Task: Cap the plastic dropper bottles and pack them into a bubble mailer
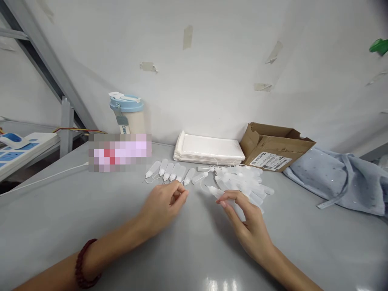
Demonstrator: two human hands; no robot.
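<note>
bottles [190, 176]: translucent white | carton [285, 148]: brown | cloth [339, 182]: grey-blue, pale-specked | tumbler [136, 122]: cream | lid [127, 105]: blue | table [188, 258]: grey

Likely workshop: heaped bottles [242, 180]

On the table [145, 246], a bottle row [167, 171] lay at twelve o'clock, a paper stack [212, 144] behind. At one, a bottle heap [238, 178] lay before a carton [273, 152]. Cloth [336, 178] lay at two.

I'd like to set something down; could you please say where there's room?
Bare tabletop lies between the left hand and right hand, on the near side, and between the right hand and cloth. Small bottles, white stack and cardboard box crowd the far middle.
</note>
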